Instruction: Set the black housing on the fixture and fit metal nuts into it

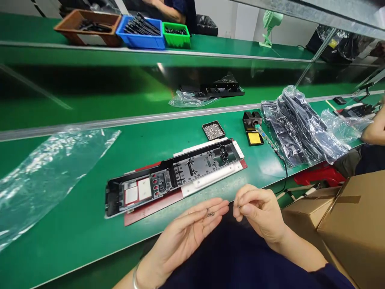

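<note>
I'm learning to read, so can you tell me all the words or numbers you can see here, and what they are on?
No text here can be read.
Long black panel: white patches and small marks, too blurred to read.
Cardboard boxes: no print visible.
Brown, blue and green bins: no labels visible.
Left hand holds tiny screws: no markings visible.

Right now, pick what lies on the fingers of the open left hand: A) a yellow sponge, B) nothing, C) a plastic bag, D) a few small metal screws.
D: a few small metal screws rest on the fingers of the upturned left hand.
</note>
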